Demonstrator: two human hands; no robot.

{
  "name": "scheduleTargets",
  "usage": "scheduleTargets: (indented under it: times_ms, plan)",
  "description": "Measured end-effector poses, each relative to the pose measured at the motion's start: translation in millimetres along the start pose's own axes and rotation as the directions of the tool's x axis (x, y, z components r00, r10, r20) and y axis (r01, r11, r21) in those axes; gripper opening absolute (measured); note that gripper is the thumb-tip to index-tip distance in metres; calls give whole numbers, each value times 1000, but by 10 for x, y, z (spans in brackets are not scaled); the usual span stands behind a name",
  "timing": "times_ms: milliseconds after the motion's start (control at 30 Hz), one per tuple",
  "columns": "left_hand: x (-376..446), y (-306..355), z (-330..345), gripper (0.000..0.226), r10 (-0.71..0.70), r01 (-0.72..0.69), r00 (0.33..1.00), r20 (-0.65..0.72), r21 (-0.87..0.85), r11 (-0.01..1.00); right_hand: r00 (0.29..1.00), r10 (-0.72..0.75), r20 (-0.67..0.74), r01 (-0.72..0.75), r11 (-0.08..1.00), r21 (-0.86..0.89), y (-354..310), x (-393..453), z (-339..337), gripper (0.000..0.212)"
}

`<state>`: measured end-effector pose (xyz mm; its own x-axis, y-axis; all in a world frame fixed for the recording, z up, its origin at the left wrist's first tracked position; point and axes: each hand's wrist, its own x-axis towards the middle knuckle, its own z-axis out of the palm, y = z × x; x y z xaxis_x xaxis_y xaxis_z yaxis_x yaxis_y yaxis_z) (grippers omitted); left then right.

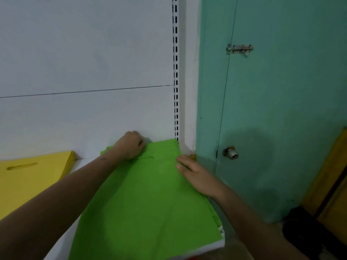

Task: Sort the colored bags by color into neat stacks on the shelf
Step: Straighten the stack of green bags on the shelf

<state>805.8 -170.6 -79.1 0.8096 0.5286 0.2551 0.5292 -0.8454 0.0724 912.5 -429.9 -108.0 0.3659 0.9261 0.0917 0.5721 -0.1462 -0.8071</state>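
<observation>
Both hands press green bags (pixel 150 199): left hand (pixel 130 145) fisted, right hand (pixel 195 174) flat.

Teal door (pixel 281 109) — latch (pixel 239 49), knob (pixel 230 152)

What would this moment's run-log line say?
left hand: fist on green bags, far edge | right hand: flat along right edge | yellow bags: stacked left, apart | shelf: white
</observation>
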Motion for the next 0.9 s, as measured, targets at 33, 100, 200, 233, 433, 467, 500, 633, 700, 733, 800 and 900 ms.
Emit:
scheduleTargets:
  times_ms: [33,100,200,233,433,467,500,633,700,733,800,900]
  plan:
    - [-20,18,32,40,-6,7,1000,-6,9,1000,1000,-6,-5,6,1000,3,-10,13,-9,47]
    - [-70,86,87,35,-33,32,999,33,45,998,1000,-23,-7,23,1000,-14,-21,29,-8,46]
    - [-123,164,124,33,-62,59,995,83,36,998,1000,-19,5,19,997,-70,-43,32,32,51]
    - [-117,165,127,34,-62,61,996,70,25,998,1000,-13,12,14,995,-98,-35,38,45,52]
    - [-101,206,203,48,-97,93,994,48,69,993,999,-38,25,42,986,-159,-73,-78,4,49]
    - [-104,215,200,48,-96,92,994,47,75,993,999,-42,19,45,986,-163,-96,-102,-4,48]
    - [-106,224,191,48,-94,91,995,42,71,993,999,-39,9,40,986,-164,-114,-123,-12,46]
    - [-93,231,188,43,-98,98,995,5,35,995,991,-132,-28,113,924,-365,-274,-350,-74,54]
    - [-89,243,193,39,-121,120,993,9,24,992,976,-179,125,218,841,-495,-407,-572,-66,60]
    - [-83,254,180,38,-132,132,991,3,35,991,962,-169,216,262,800,-540,-477,-679,-43,63]
    - [-74,267,138,36,-139,139,990,-4,48,989,933,-100,345,304,732,-610,-531,-763,46,68]
    - [-18,243,109,36,-122,122,993,-1,17,992,928,5,372,254,722,-644,-469,-656,120,80]
